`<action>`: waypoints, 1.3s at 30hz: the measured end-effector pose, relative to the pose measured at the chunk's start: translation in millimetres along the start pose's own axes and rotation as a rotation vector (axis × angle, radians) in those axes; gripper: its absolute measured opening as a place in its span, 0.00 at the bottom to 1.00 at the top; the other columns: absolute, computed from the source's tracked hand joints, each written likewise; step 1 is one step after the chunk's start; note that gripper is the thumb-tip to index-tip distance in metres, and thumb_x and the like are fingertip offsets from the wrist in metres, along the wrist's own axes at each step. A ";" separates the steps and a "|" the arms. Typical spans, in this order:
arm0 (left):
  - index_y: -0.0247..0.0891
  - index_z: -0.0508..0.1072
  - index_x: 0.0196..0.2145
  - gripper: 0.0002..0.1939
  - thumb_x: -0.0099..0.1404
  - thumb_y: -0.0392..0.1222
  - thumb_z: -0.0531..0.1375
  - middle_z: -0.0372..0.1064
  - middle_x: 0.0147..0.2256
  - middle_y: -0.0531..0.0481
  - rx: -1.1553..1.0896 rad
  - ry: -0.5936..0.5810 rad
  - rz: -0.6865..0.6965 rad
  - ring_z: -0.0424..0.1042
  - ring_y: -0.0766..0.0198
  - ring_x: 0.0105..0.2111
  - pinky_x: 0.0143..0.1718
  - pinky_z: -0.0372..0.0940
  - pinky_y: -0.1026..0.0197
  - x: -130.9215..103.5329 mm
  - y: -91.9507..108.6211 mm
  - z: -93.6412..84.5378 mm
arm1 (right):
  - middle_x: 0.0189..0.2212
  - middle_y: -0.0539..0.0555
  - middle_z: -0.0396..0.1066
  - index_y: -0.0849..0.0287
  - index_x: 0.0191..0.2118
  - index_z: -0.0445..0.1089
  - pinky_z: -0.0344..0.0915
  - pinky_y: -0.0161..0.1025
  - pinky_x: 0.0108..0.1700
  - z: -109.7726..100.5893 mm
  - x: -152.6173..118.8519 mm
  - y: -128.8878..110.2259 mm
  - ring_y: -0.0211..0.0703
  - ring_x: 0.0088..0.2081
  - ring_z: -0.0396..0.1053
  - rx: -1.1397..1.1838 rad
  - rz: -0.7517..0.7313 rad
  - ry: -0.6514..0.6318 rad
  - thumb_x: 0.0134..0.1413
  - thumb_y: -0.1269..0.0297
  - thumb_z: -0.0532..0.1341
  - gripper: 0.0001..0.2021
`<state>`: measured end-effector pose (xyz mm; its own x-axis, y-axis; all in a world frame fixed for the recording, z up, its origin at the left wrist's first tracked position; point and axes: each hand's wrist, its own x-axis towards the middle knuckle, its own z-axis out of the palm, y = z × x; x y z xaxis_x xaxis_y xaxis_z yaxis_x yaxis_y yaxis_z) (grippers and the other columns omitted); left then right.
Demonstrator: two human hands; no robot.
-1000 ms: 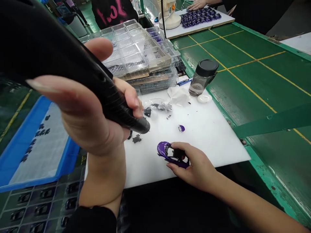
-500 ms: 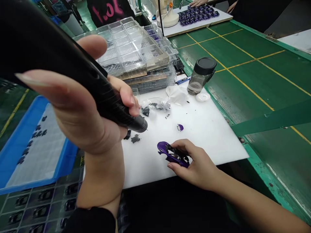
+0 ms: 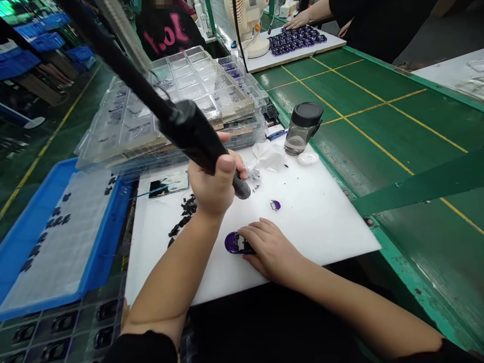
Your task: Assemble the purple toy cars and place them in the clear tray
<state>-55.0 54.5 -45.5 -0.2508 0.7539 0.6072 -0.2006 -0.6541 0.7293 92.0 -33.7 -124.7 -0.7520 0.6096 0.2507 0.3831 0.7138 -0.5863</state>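
Observation:
My left hand [image 3: 214,186] is wrapped round a black electric screwdriver [image 3: 196,136], whose tip points down over the white board [image 3: 313,217]. My right hand [image 3: 270,247] grips a purple toy car body [image 3: 232,242] at the board's front part; its fingers cover the right end of the body. Inside the body black parts show. Behind my right hand lies a small purple piece [image 3: 277,205]. Loose black parts [image 3: 185,217] lie on the board left of the car body, partly behind my left forearm.
Stacked clear compartment trays [image 3: 189,80] stand behind the board. A lidded bottle [image 3: 302,128] and a white oval object [image 3: 308,159] are at its back right. A blue tray [image 3: 94,262] is at the left. A co-worker's hand [image 3: 298,19] touches purple parts beyond.
My left hand and the screwdriver have moved away from the camera, toward the board. The car body in my right hand has shifted left and now lies flatter. The view has shifted slightly.

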 end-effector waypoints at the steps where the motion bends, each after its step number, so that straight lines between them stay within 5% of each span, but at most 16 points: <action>1: 0.37 0.70 0.42 0.25 0.63 0.62 0.67 0.65 0.21 0.53 0.001 0.000 -0.016 0.64 0.65 0.16 0.18 0.61 0.65 -2.8 -9.1 0.4 | 0.49 0.60 0.70 0.65 0.56 0.60 0.57 0.54 0.59 2.9 1.4 0.8 0.53 0.51 0.65 -0.010 0.008 -0.014 0.58 0.66 0.63 0.22; 9: 0.38 0.68 0.41 0.26 0.60 0.61 0.69 0.66 0.22 0.53 -0.006 0.066 -0.016 0.65 0.64 0.18 0.22 0.65 0.63 -13.6 -39.5 7.0 | 0.54 0.60 0.68 0.63 0.58 0.60 0.53 0.56 0.63 5.5 -2.4 3.8 0.53 0.55 0.63 0.041 0.040 -0.049 0.54 0.65 0.66 0.27; 15: 0.37 0.67 0.44 0.22 0.65 0.56 0.67 0.66 0.24 0.52 0.038 -0.008 0.009 0.66 0.64 0.20 0.25 0.66 0.62 -19.8 -44.2 6.2 | 0.48 0.62 0.70 0.65 0.52 0.66 0.65 0.50 0.53 -9.3 -1.1 13.5 0.53 0.49 0.66 0.070 0.063 0.140 0.58 0.62 0.64 0.19; 20: 0.38 0.67 0.44 0.22 0.66 0.57 0.66 0.66 0.23 0.53 0.035 -0.004 0.047 0.66 0.64 0.20 0.24 0.66 0.63 -20.0 -36.1 6.2 | 0.40 0.59 0.73 0.64 0.44 0.70 0.67 0.47 0.46 -28.3 9.7 37.9 0.51 0.42 0.69 -0.128 0.186 0.232 0.57 0.68 0.63 0.09; 25: 0.38 0.68 0.44 0.24 0.65 0.61 0.65 0.66 0.24 0.53 0.015 0.008 0.085 0.65 0.64 0.18 0.22 0.66 0.62 -15.2 -17.3 10.7 | 0.37 0.59 0.73 0.65 0.44 0.71 0.65 0.48 0.43 -34.5 31.0 58.5 0.53 0.39 0.68 -0.214 0.242 0.258 0.52 0.70 0.66 0.12; 29: 0.39 0.68 0.43 0.27 0.63 0.66 0.64 0.65 0.22 0.55 0.017 0.044 0.054 0.64 0.64 0.16 0.20 0.65 0.63 -13.2 -5.4 14.3 | 0.33 0.57 0.72 0.62 0.36 0.73 0.62 0.44 0.40 -30.1 44.3 62.7 0.50 0.36 0.67 -0.206 0.211 0.265 0.56 0.70 0.63 0.02; 39: 0.40 0.69 0.40 0.30 0.58 0.69 0.66 0.63 0.21 0.55 -0.041 0.043 -0.053 0.64 0.63 0.16 0.18 0.63 0.61 -10.3 8.3 12.6 | 0.27 0.52 0.71 0.58 0.28 0.68 0.61 0.39 0.36 -28.2 43.2 63.3 0.43 0.32 0.67 -0.036 0.153 0.337 0.56 0.68 0.65 0.07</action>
<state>-42.2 42.1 -41.8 -0.2794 0.7848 0.5532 -0.2533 -0.6159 0.7460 98.9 47.6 -129.3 -0.4676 0.7854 0.4055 0.5005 0.6134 -0.6110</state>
